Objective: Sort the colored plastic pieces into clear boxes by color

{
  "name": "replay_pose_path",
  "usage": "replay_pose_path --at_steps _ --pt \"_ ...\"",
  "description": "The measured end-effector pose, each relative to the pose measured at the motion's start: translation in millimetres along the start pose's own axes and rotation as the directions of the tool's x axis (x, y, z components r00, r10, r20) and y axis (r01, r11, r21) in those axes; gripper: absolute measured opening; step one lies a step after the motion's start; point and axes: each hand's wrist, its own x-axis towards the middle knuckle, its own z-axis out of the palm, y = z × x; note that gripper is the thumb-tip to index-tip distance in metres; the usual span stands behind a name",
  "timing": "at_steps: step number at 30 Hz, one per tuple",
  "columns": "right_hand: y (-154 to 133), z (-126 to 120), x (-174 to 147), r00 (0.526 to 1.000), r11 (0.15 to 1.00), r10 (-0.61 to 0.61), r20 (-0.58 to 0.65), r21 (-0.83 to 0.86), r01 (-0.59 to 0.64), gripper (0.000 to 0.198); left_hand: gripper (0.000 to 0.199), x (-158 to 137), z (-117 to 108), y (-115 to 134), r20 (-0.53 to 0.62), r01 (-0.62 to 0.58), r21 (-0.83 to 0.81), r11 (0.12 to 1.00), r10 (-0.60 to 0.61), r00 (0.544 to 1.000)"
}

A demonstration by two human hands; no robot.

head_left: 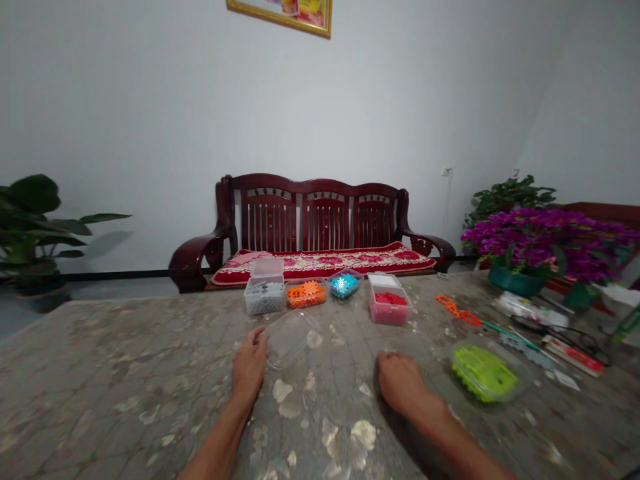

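Note:
My left hand (250, 363) pinches the left edge of a clear plastic lid (293, 339), which tilts above the patterned tabletop. My right hand (400, 379) is curled just over the table, its fingertips mostly hidden from view; what it holds, if anything, I cannot make out. To its right sits a clear tub of lime-green pieces (483, 373). Beyond the hands stand a box of grey pieces (265, 297), a tub of orange pieces (307, 293), a tub of blue pieces (345, 285) and a box of red pieces (390, 308). The grey and red boxes have their lids up.
On the right of the table (125, 373) lie joined orange pieces (459, 311), a grey strip (527, 350), glasses (585, 343) and a red-and-white packet (573, 355). A teal pot (516, 280) with purple flowers stands behind them. A wooden bench (320, 220) is past the far edge.

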Motion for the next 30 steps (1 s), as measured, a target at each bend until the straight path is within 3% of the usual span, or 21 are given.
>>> replay_pose_path --at_steps 3,6,8,10,12,14,17,19,21,24,30 --pt "-48.6 -5.5 5.5 0.99 0.974 -0.14 -0.016 0.178 0.141 0.041 0.046 1.8 0.8 -5.1 -0.016 -0.043 0.036 0.998 0.044 0.999" --pt "-68.1 -0.1 23.8 0.938 0.818 -0.315 -0.144 0.46 0.346 0.049 0.045 -0.4 1.4 -10.2 -0.069 -0.185 0.176 0.967 0.2 0.977" --pt "-56.3 7.5 41.1 0.924 0.761 -0.269 -0.271 0.529 0.376 0.056 0.045 -5.7 3.6 -10.0 -0.108 -0.285 0.313 0.906 0.332 0.937" --pt "-28.0 14.9 58.5 0.915 0.82 -0.102 -0.39 0.488 0.299 0.056 0.044 -14.5 8.0 -5.1 -0.087 -0.39 0.403 0.828 0.458 0.884" --pt "7.5 19.7 72.7 0.879 0.905 0.046 -0.475 0.392 0.165 0.058 0.043 -25.8 13.9 3.9 0.057 -0.537 0.407 0.739 0.566 0.822" --pt "39.7 20.7 82.2 0.861 0.961 0.128 -0.493 0.275 0.014 0.059 0.046 -38.0 19.9 15.2 0.28 -0.67 0.369 0.644 0.61 0.741" --pt "67.6 15.5 88.7 0.885 0.989 0.121 -0.449 0.126 -0.072 0.047 0.049 -53.1 26.1 30.0 0.538 -0.759 0.299 0.578 0.555 0.634" --pt "72.8 9.7 90.3 0.903 0.994 0.105 -0.416 0.08 -0.078 0.04 0.048 -58.7 27.8 34.9 0.621 -0.766 0.29 0.574 0.495 0.607" --pt "71.5 4.7 91.4 0.909 0.993 0.116 -0.399 0.07 -0.096 0.035 0.045 -59.7 27.6 35.2 0.636 -0.744 0.318 0.587 0.45 0.627" --pt "64.6 3.0 91.3 0.913 0.99 0.123 -0.39 0.114 -0.084 0.032 0.038 -53.8 22.9 29.6 0.587 -0.687 0.386 0.616 0.411 0.698" --pt "32.0 10.7 74.6 0.892 0.962 0.051 -0.448 0.262 0.077 0.035 0.035 -35.0 -1.4 17.3 0.404 -0.515 0.585 0.627 0.326 0.855"
